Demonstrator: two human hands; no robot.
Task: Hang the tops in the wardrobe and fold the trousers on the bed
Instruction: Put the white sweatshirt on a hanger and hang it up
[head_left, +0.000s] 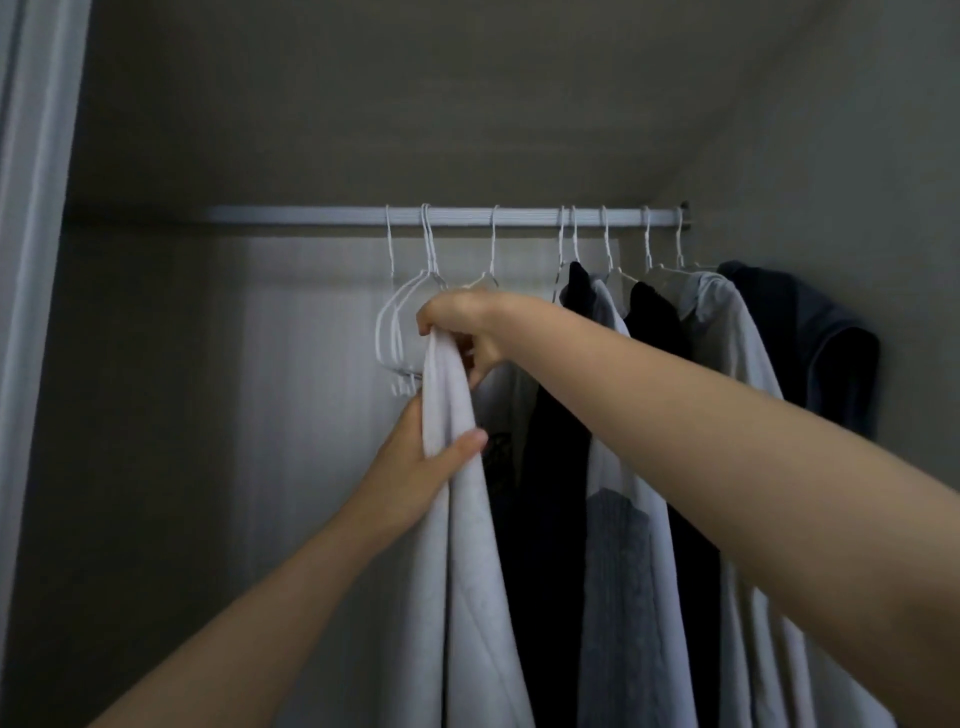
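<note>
Both hands holding a white top at the wardrobe rail

The right hand (462, 332) is pinching the bunched upper end of the white top (457, 499), the left hand (415, 457) is clamping its grip around it just below; the top is hanging lengthwise straight down, left of the dark and grey hung tops (639, 415), under the rail (311, 214), beside empty white hangers (397, 332).

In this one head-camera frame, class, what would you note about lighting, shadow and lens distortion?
Head view: dim and greyish; the dark tops lose detail in shadow, while the white top held by both hands stays readable. Wide-angle stretch enlarges the right forearm near the edge. The rail looks reasonably sharp.
</note>
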